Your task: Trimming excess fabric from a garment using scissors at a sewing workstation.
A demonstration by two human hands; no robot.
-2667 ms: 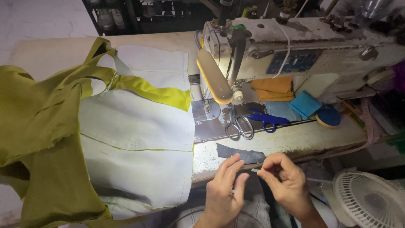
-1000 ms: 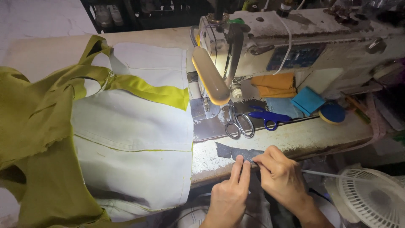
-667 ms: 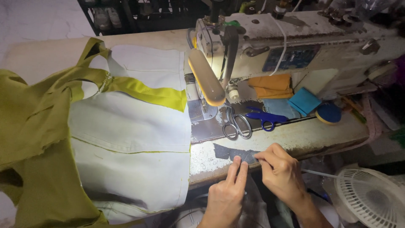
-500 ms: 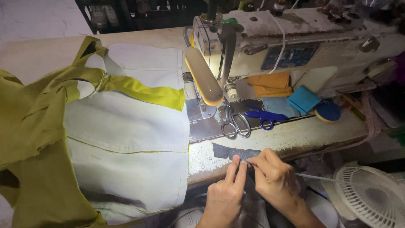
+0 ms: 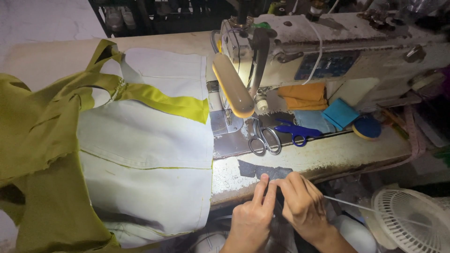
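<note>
My left hand [image 5: 253, 213] and my right hand [image 5: 303, 204] meet at the front edge of the sewing table, fingertips pinched together on a dark grey fabric strip [image 5: 262, 169] that lies on the table's edge. What exactly sits between the fingertips is too small to make out. A pale grey and olive-yellow garment [image 5: 140, 150] is spread flat to the left of my hands. The sewing machine [image 5: 328, 42] stands beyond them, with its lamp lit over the needle plate.
Silver scissors [image 5: 263, 138] and blue-handled thread snips [image 5: 297, 133] lie on the machine bed. Orange folded cloth [image 5: 304, 96], a blue fabric square [image 5: 340, 113] and a round blue pad [image 5: 366, 126] sit under the machine arm. A white fan [image 5: 412, 220] stands at lower right.
My hands have stayed at the table edge, closing in so the fingertips now pinch together on the dark strip. The view has shifted slightly; the garment has not moved.
</note>
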